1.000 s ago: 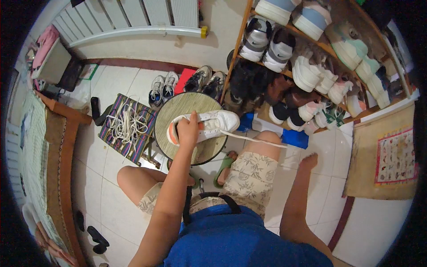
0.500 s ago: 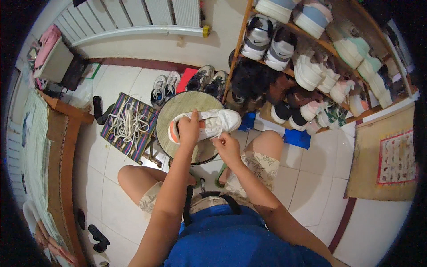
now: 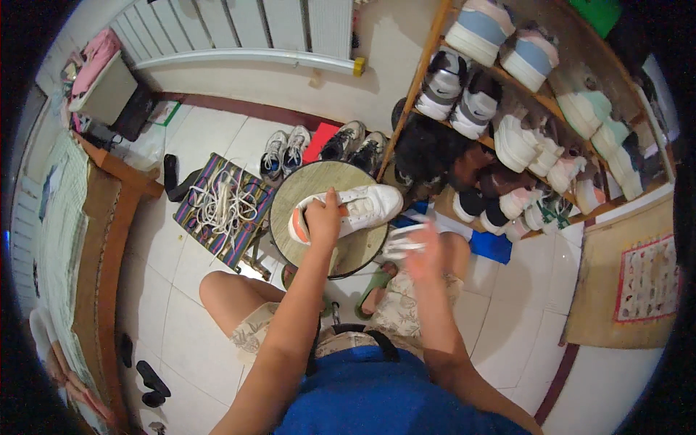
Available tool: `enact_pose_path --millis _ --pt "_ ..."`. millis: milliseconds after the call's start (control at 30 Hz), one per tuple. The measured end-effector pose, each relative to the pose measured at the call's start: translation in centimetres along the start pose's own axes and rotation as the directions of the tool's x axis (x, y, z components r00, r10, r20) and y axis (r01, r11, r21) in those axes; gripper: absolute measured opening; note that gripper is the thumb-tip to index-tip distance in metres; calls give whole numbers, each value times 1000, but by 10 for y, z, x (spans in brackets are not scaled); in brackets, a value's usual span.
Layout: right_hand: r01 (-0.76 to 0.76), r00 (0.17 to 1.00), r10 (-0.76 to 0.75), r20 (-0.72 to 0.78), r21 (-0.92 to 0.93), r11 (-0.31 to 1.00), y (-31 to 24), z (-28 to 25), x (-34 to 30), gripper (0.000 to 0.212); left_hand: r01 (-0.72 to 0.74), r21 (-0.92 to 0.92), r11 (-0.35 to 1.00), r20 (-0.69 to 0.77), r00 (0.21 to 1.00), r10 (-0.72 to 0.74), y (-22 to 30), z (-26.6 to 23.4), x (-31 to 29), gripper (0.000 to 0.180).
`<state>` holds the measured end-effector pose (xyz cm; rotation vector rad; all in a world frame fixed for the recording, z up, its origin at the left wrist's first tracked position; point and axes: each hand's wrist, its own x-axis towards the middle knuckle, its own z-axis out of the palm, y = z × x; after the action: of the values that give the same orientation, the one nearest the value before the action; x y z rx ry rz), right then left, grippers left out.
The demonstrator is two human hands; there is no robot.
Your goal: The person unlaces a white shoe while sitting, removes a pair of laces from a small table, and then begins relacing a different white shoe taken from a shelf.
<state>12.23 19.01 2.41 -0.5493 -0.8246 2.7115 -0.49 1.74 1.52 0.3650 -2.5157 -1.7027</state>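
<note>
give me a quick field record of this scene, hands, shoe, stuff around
left hand: presses down on the white shoe
right hand: blurred, grips a white lace to the right of the shoe
shoe: lies on its side on the round stool, toe to the right, orange at the heel
laces: loose white heap on a striped stool to the left
rack: wooden, full of shoes, upper right
floor: white tiles, two pairs of sneakers by the wall

A home entryway or room: a wooden shoe rack (image 3: 428,65) crammed with sneakers beyond the fingers, a white radiator (image 3: 246,29), tiled floor (image 3: 181,319), and a bed (image 3: 65,239) alongside.
</note>
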Motion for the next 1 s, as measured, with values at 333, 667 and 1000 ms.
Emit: enact_pose_path --millis 333,667,1000 --pt "216 889 -332 -314 -351 911 -103 -30 -45 26 -6 -79 997 -6 1000 5 0 1 0 60" --pt "20 999 6 38 -644 765 -26 78 -77 30 -246 328 912 413 906 96 45 -65 -34 52" --pt "112 985 -50 165 -395 912 -17 124 -78 31 31 -396 918 756 579 307 61 -125 -140 40"
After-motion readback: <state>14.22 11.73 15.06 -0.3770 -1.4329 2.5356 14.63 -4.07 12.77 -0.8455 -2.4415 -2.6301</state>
